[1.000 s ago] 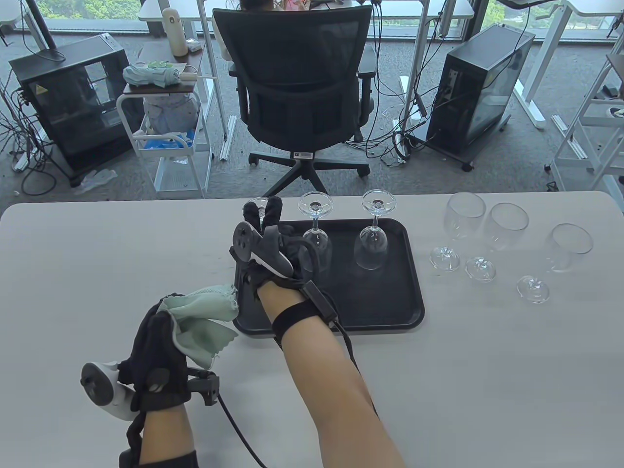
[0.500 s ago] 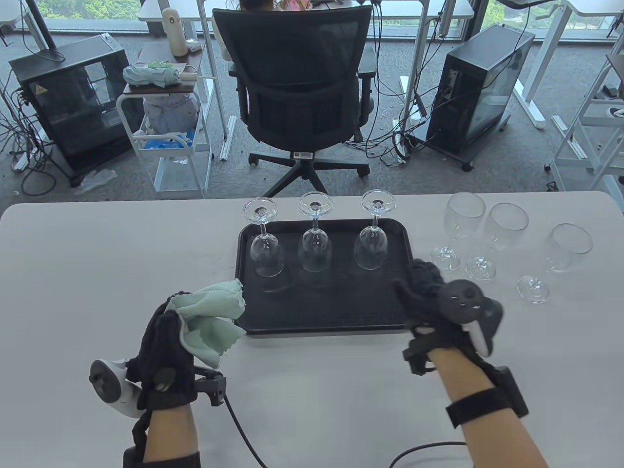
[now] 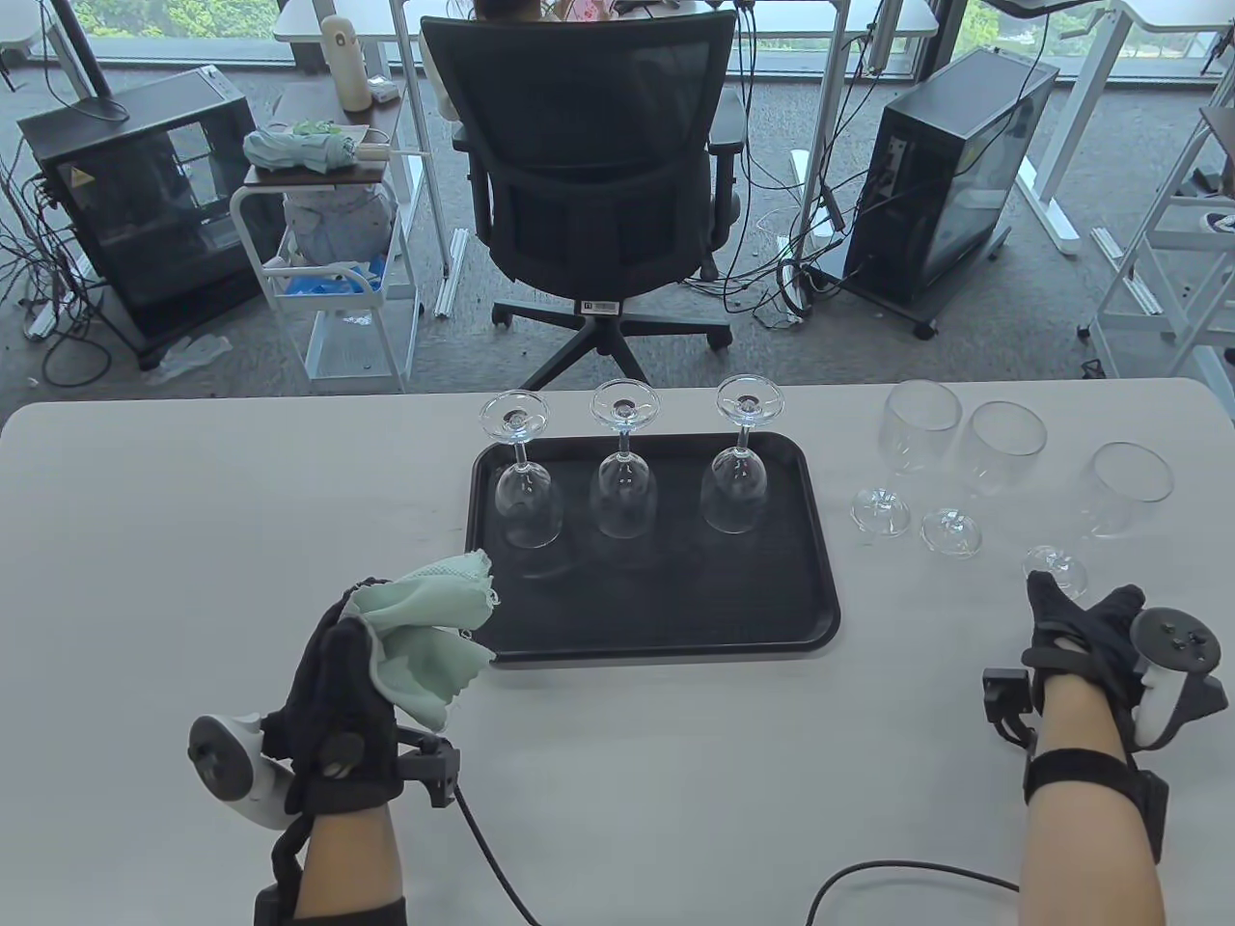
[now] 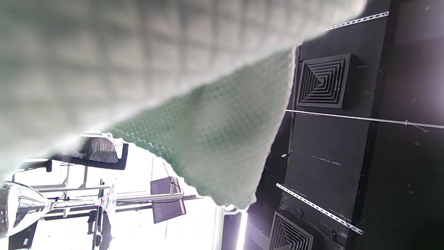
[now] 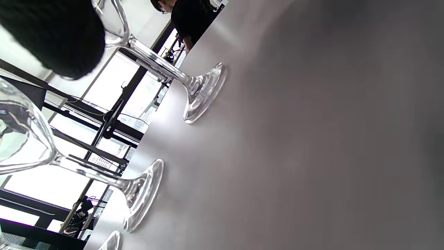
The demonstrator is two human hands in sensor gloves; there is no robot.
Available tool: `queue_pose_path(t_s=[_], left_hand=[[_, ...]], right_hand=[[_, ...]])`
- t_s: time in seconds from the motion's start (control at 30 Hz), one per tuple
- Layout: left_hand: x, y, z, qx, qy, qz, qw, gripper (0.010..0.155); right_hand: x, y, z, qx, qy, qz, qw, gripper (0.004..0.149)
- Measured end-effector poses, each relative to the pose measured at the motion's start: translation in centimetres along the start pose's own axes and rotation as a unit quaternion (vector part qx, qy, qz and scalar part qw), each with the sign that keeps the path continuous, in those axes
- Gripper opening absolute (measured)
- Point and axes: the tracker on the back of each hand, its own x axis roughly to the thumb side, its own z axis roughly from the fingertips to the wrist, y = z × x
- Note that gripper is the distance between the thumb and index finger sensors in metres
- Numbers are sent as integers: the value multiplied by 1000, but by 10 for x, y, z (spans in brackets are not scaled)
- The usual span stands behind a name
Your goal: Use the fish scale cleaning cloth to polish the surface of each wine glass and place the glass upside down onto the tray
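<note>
Three wine glasses stand upside down in a row on the black tray. Three more glasses stand upright on the table right of the tray. My left hand grips a bunched pale green cloth at the tray's near left corner; the cloth fills most of the left wrist view. My right hand hovers just before the foot of the rightmost upright glass, fingers extended and holding nothing. A black fingertip shows near that glass's stem.
The white table ends just behind the tray, with an office chair beyond it. A black cable runs across the near edge of the table between my arms.
My right hand let go of the left glass on the tray and swept right across the tray to the rightmost upright glass. My left hand with the cloth barely shifted.
</note>
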Motion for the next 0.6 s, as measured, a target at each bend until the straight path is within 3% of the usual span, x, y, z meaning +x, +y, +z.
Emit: queue_pose_path(t_s=[0.13, 0.4, 0.6], left_hand=[[1, 1, -1, -4, 2, -7, 1000, 51], [1, 6, -1, -1, 6, 0, 1000, 51], [0, 7, -1, -1, 8, -10, 1000, 51]], right_hand=[[3, 4, -24, 32, 19, -36, 999, 98], [18, 13, -55, 33, 39, -60, 997, 90], [24, 18, -62, 14, 61, -67, 996, 59]])
